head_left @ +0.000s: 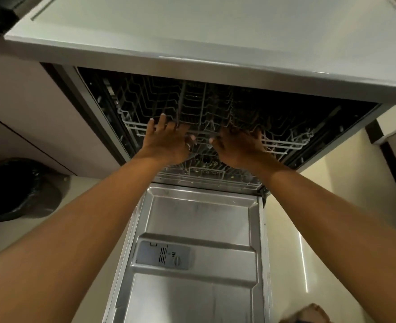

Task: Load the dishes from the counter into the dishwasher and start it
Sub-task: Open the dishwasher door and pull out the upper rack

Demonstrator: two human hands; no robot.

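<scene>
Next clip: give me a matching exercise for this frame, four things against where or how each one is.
Things:
1. door
2. upper rack
3. dispenser
4. bin bag

Places or states:
A. on the floor at the left
B. folded down, open
C. set in the door's inner face
D. left hand and right hand on its front edge

Pairs: 1-B, 2-D, 3-C, 4-A
</scene>
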